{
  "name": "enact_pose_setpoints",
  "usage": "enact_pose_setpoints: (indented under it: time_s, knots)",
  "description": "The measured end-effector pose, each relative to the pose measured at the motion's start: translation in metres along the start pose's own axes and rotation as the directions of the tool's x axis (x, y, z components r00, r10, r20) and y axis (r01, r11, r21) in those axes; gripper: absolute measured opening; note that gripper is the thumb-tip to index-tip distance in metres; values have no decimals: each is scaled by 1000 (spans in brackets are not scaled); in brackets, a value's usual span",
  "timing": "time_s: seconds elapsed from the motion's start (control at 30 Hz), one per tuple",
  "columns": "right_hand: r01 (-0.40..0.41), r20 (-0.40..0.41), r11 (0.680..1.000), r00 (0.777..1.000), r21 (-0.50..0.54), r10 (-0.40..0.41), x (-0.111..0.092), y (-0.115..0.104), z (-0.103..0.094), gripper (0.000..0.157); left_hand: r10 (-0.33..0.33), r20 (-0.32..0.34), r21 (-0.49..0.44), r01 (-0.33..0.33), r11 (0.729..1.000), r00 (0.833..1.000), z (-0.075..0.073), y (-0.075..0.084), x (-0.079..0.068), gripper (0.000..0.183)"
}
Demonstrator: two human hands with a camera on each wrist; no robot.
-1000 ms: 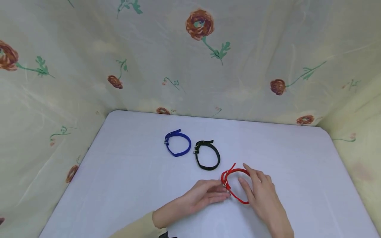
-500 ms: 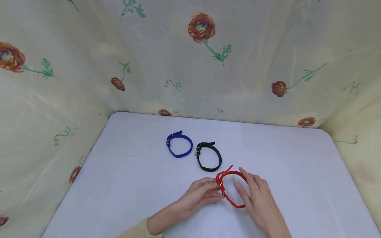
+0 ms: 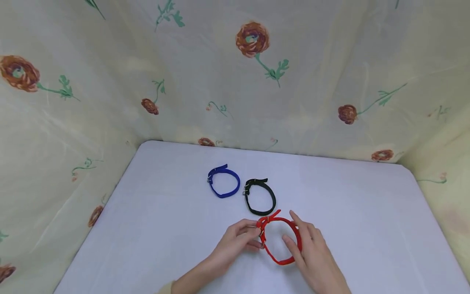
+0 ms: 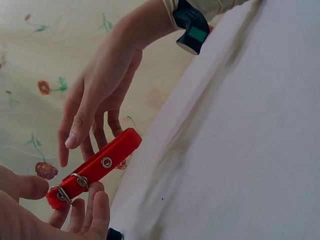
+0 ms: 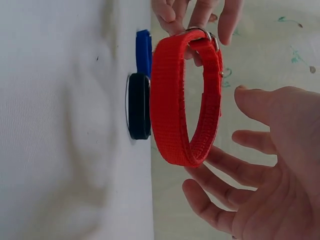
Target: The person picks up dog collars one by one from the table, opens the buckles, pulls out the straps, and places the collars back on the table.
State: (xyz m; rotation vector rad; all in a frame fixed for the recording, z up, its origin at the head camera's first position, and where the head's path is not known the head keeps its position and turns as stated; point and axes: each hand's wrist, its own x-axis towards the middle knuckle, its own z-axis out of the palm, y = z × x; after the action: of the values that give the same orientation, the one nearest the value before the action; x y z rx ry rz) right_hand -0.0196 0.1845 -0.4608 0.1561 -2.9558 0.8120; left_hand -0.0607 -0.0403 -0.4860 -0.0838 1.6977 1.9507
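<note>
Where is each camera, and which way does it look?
Head: on the head, looking forward and down at the red collar; left hand and right hand show.
Left wrist: worn there, looking at that collar; both hands show.
Right wrist: worn there, looking at that collar; both hands show.
Head and right wrist share blue collar, dark collar.

The red collar [image 5: 168, 100], central in the right wrist frame, is showing solid red with a fine ribbed weave; its buckle [image 4: 64, 195] and eyelet [image 4: 106, 162] are showing silver. Upper left of centre, the blue collar [image 5: 143, 52] is showing plain blue and the black collar [image 5: 139, 106] near-black. The tabletop [image 3: 349, 196] is showing plain white. The curtain [image 3: 304, 73] is displaying rust-brown flowers and green stems on cream.
</note>
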Motion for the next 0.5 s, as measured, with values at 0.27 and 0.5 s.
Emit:
enact_pose_setpoints:
  time_s: [0.27, 0.5]
  knots:
    - [18, 24, 999, 1000, 29, -19, -4, -13, -2, 72, 75, -111, 162, -57, 985, 991, -7, 7, -14, 39]
    - [-2, 79, 999, 997, 50, -2, -4, -21, -4, 73, 90, -152, 206, -57, 977, 984, -8, 10, -21, 36]
